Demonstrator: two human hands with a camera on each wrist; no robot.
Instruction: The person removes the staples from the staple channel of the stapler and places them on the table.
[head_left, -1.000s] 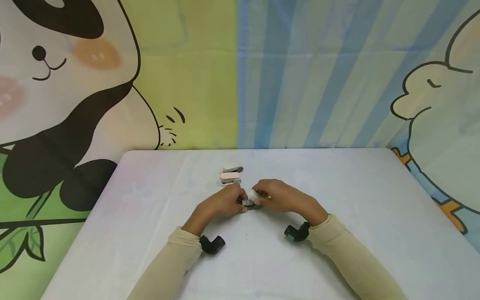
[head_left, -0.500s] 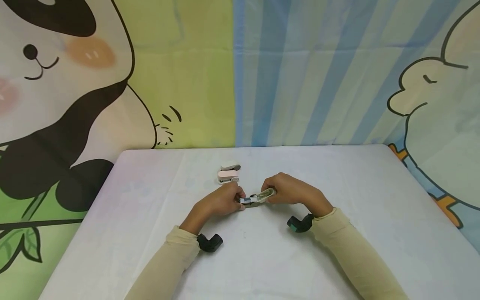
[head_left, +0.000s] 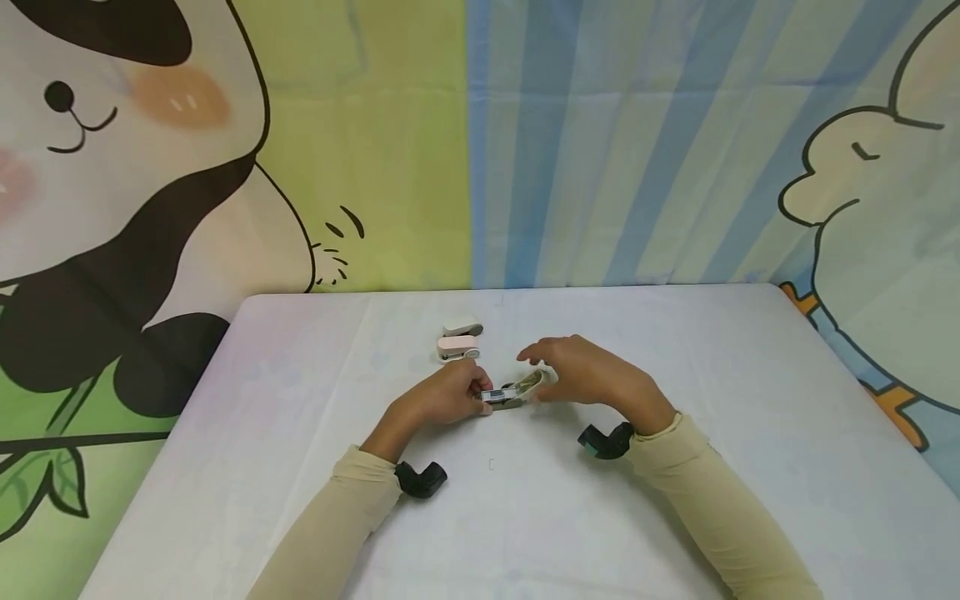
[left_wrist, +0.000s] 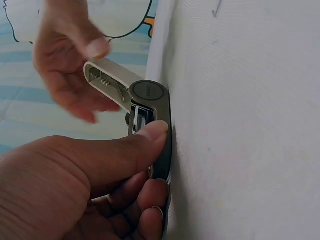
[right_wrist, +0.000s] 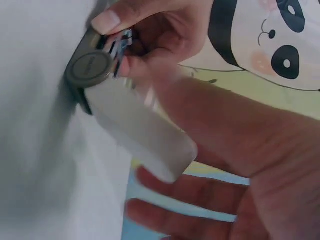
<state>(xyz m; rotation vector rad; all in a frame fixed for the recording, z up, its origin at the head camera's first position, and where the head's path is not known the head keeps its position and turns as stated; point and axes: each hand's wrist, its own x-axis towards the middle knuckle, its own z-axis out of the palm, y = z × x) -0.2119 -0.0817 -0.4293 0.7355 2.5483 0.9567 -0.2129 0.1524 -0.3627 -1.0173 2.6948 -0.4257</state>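
A small stapler (head_left: 504, 395) with a grey base and a white top cover (right_wrist: 140, 130) lies on the table, its cover swung far back so that the metal magazine (left_wrist: 139, 120) is exposed. My left hand (head_left: 446, 394) pinches the base at its front end, thumb on top and fingers curled beneath. Around the raised cover my right hand (head_left: 592, 375) is spread, fingers loose and apart. Its thumb is close to the cover; whether it touches cannot be made out. In the left wrist view the cover's hollow underside faces the camera.
Just beyond my left hand lies a pink stapler (head_left: 457, 347), with a white and grey stapler (head_left: 462, 330) behind it. A tiny staple-like mark (head_left: 491, 464) shows on the white table (head_left: 360, 533). A printed cloth (head_left: 600, 150) hangs behind the table's far edge.
The stapler's cover has swung over to the right, away from the magazine. My right hand has moved right with it, then loosened its fingers from it. My left hand keeps its pinch.
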